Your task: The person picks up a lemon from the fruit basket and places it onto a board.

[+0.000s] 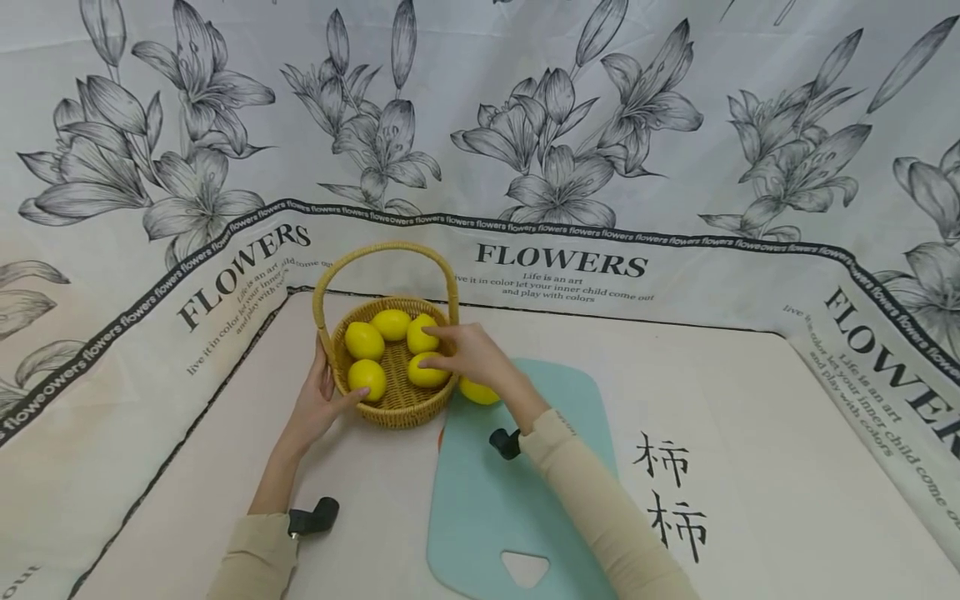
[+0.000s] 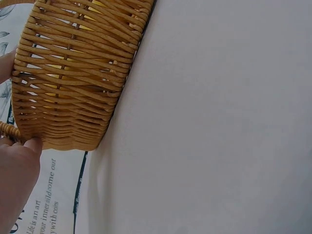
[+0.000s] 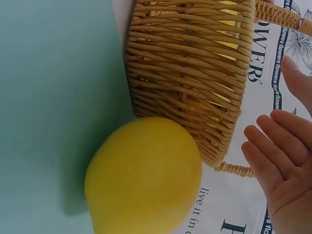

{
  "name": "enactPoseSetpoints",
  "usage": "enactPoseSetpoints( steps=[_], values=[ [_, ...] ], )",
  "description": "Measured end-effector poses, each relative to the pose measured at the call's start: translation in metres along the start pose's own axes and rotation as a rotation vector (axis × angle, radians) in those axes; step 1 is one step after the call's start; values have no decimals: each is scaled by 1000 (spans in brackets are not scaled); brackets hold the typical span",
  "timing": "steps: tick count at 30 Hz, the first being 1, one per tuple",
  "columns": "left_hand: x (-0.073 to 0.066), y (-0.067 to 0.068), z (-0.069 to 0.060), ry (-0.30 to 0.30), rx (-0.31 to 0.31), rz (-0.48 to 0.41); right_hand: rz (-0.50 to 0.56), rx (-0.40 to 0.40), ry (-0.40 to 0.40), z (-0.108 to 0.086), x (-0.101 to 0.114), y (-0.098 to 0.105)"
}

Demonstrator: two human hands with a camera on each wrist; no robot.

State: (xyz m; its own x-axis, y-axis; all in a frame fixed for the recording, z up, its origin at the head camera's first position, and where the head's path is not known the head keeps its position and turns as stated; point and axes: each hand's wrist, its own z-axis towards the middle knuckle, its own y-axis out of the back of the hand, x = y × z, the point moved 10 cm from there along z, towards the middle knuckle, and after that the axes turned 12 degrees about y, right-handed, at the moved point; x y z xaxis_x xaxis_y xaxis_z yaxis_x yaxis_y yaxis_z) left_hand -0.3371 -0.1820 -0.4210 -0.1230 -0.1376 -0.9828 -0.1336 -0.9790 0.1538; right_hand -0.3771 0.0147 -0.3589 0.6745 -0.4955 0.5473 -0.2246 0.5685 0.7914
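Observation:
A wicker basket (image 1: pixel 401 412) with a tall hoop handle stands on the table, several yellow lemons (image 1: pixel 366 380) inside it. My left hand (image 1: pixel 311 410) grips its left side, the thumb over the rim against a lemon and the fingers outside. In the left wrist view, those fingers (image 2: pixel 31 146) are at the handle's base. Over the basket's right rim reaches my right hand (image 1: pixel 474 357), its fingers extended above two lemons. The right wrist view shows the palm and fingers (image 3: pixel 273 156) with nothing held. Another lemon (image 3: pixel 146 175) lies outside, close against the basket.
A light-green cutting board (image 1: pixel 517 517) with a triangular hole lies right of the basket, partly under the right forearm. Dark characters (image 1: pixel 663 458) are printed on the pale table cover to its right. Behind hangs a flower-printed cloth (image 1: pixel 562 167).

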Motion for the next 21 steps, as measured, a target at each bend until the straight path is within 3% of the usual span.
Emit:
enactPoseSetpoints(
  steps=[9,16,21],
  values=[
    [-15,-4,-5,14,13,-33,21,44,-28,5,-7,-19],
    [2,-1,0,20,-4,-5,3,59,-14,9,-8,-28],
    [3,1,2,-5,-13,-3,-19,67,-5,13,-11,-33]
  ],
)
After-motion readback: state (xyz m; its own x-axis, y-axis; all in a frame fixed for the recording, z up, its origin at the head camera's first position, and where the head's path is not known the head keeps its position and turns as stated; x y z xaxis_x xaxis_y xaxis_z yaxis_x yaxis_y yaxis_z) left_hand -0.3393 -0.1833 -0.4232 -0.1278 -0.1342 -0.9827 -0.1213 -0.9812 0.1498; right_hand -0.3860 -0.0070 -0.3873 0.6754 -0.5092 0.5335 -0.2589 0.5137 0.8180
